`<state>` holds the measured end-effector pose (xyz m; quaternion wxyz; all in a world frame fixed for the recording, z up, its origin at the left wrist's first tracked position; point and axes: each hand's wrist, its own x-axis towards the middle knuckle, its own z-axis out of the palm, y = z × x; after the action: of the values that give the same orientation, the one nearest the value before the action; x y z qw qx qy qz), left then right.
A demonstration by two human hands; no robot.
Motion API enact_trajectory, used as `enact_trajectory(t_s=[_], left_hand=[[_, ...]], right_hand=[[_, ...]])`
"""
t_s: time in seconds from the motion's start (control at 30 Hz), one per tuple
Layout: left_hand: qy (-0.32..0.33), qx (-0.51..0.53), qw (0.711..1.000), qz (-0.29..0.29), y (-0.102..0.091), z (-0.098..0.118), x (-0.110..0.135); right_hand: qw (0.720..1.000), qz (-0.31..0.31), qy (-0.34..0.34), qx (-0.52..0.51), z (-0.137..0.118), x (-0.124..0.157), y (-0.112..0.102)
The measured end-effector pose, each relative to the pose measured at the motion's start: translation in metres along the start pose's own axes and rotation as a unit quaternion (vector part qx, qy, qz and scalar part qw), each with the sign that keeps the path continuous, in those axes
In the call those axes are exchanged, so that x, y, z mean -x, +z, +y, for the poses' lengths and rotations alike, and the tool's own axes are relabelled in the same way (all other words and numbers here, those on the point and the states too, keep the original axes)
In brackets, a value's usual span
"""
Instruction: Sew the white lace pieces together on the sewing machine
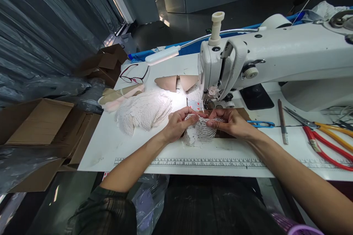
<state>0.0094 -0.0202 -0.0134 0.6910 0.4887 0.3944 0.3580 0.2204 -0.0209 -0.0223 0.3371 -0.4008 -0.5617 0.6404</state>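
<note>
— Two hands on one piece: where do we have the lace piece [200, 132]?
— Between them, on the table [110, 143] just before the sewing machine [248, 62]. Our left hand [180, 123] pinches its left edge, our right hand [230, 122] pinches the right, fingertips nearly meeting.
— And the lace pile [143, 112]?
— Left of our left hand, apart.

White table [110, 147]: lace pile [143, 112], scissors [325, 136]
</note>
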Motion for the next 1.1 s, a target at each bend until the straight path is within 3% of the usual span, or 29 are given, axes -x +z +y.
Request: enact_trajectory(t_s=[0.2,0.37,0.6,0.73,0.93,1.1], left_hand=[[0.015,0.008,0.999,0.029,-0.001,0.001,-0.001],[0.033,-0.053,0.997,0.038,0.002,0.003,0.001],[0.046,-0.059,0.996,0.048,0.000,0.001,0.000],[0.046,-0.073,0.995,0.054,-0.001,0.002,0.000],[0.034,-0.079,0.995,0.040,-0.002,0.000,0.002],[0.025,-0.083,0.996,0.036,-0.001,0.000,0.003]], right_hand=[[0.998,-0.022,0.033,-0.040,-0.002,0.000,-0.001],[0.999,-0.014,0.024,0.023,0.000,0.003,-0.003],[0.996,-0.019,-0.016,0.091,0.006,0.003,-0.009],[0.988,0.013,-0.021,0.154,0.004,0.005,-0.011],[0.949,0.114,-0.168,0.241,0.003,0.008,-0.005],[0.915,0.116,-0.252,0.292,0.010,0.009,0.005]])
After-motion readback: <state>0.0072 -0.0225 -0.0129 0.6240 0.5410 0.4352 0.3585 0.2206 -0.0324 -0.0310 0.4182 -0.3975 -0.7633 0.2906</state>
